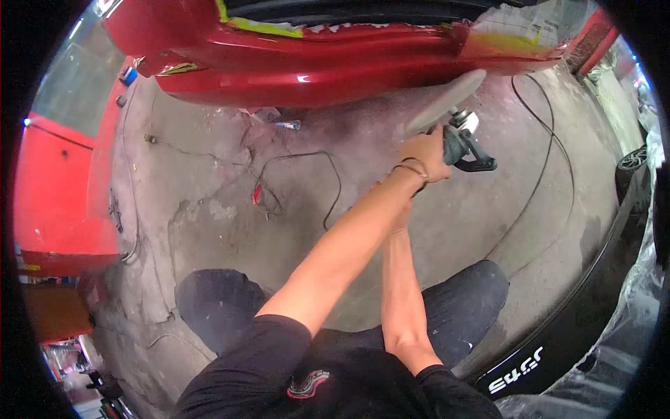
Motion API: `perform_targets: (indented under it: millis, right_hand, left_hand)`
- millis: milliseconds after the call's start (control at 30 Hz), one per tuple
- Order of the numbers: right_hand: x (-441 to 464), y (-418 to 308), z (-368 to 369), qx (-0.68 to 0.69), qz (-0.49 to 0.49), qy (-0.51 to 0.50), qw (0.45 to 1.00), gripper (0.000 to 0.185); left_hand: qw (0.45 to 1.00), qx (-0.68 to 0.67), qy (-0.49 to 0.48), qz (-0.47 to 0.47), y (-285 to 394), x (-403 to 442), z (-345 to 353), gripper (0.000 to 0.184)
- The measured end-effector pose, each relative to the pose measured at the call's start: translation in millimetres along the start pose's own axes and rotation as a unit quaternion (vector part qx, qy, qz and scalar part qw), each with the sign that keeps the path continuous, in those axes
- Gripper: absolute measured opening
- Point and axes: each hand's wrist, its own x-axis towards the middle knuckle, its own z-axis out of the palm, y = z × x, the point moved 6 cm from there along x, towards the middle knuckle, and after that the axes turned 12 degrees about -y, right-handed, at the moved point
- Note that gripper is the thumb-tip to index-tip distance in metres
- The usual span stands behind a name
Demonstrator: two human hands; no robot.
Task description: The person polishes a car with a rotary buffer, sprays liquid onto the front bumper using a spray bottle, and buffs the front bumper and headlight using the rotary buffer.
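My left hand is closed around the neck of a polisher, just below its round pale pad. The pad is tilted, and its upper edge is close to the lower edge of a red car bumper; I cannot tell whether they touch. A black loop handle sticks out to the right of the tool. My right hand reaches up behind my left forearm, which hides its fingers and whatever they may hold. Yellow-green masking tape runs along the bumper's upper edge.
A dark cord loops over the concrete floor on the right, and a thinner cable lies at middle left. A red piece lies by that cable. A black panel with white lettering and plastic sheeting stand at right.
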Motion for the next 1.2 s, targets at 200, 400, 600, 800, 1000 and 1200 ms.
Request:
perform_targets:
  millis: [200,400,600,800,1000,1200]
  right_hand:
    - [-8.7,59.3,5.9,-0.025,-0.04,0.053,0.997,0.039]
    - [-29.5,110.9,130.5,-0.201,0.002,0.085,0.976,0.048]
    - [-21.2,171.1,281.2,-0.238,0.01,-0.037,0.971,0.042]
    - [-4.3,184.3,409.1,-0.358,-0.115,-0.053,0.925,0.027]
    - [-5.7,208.8,366.3,-0.336,-0.032,0.04,0.94,0.028]
    - [-21.0,132.7,208.2,-0.396,0.143,0.022,0.907,0.047]
  left_hand:
    - [0.999,0.037,-0.019,-0.025,-41.5,-15.8,7.8,0.099]
    - [0.998,0.051,-0.042,-0.019,-123.8,-111.5,-34.6,0.111]
    - [0.998,0.007,-0.052,0.034,-215.2,-201.5,-98.9,0.102]
    - [0.994,0.063,-0.087,-0.005,-284.9,-256.8,-169.6,0.107]
    - [0.996,0.025,-0.084,0.024,-259.3,-245.6,-160.6,0.094]
    - [0.987,-0.092,-0.082,0.098,-167.7,-162.7,-103.6,0.094]
